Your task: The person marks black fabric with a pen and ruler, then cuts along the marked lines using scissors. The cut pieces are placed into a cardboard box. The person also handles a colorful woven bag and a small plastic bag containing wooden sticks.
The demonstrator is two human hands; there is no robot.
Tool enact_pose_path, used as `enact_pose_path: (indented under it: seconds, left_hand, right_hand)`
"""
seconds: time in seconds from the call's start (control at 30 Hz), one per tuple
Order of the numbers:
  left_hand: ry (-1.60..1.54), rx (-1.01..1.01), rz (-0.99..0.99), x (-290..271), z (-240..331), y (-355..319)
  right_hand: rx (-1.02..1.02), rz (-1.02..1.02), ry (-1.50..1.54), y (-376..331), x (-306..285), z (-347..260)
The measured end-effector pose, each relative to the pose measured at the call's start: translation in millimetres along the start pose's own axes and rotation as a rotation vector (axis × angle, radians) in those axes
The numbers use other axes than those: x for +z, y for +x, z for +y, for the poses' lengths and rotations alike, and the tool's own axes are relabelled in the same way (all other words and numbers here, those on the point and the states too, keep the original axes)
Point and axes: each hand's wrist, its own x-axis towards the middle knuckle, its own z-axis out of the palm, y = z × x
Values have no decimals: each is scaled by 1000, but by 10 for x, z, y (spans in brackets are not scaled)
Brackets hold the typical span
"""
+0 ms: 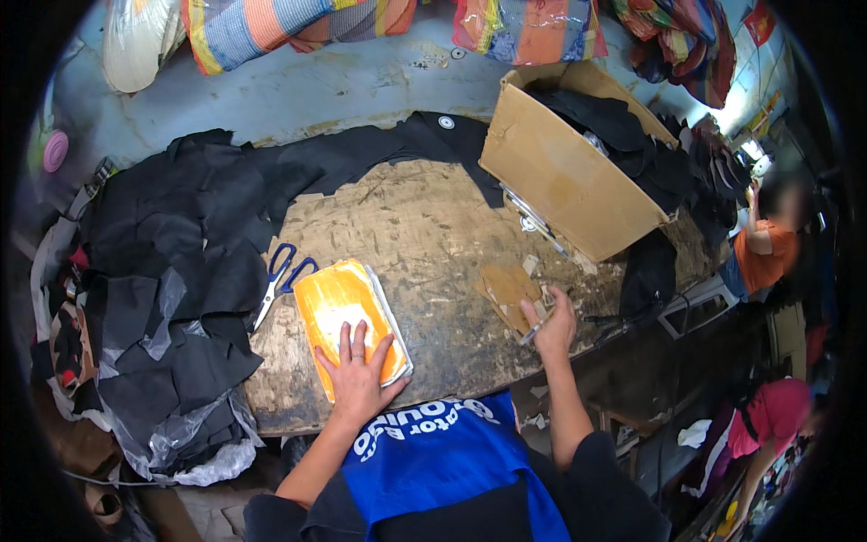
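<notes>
My left hand (360,375) lies on the orange cover of a thick, worn book (336,298), its fingers spread. The book rests near the front edge of the wooden table (406,226). To the right, my right hand (556,327) is closed around a slim pen-like tool (536,328), whose kind is too small to tell. Beneath and beside that hand are brown cardboard pieces (508,287), with small scraps around them. Scissors (275,282) with dark blue handles lie just left of the book, beside the black material.
Black sheet pieces (172,235) pile up on the left, some with clear plastic, and run along the back. A large cardboard box (573,172) of black pieces stands at back right. Woven bags (262,32) hang beyond. Two other people (766,248) are at the far right.
</notes>
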Motion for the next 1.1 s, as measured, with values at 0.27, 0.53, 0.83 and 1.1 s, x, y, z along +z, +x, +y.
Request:
enact_pose_path:
  seconds: [0.27,0.53,0.83,1.1]
  left_hand:
    - [-23,-48,101,11,-312,406]
    - [-25,-32,93,54,-561,587]
    - [-682,415,425,-1368,-137,475]
    - [-1358,1309,194,-3097,430,62]
  right_hand:
    - [-115,-109,-175,-166,374,-121]
    - [-244,-213,-114,13,697,-401]
    - [-335,-187,-63,284,1101,-647]
    - [-328,-191,-36,265,1006,-687]
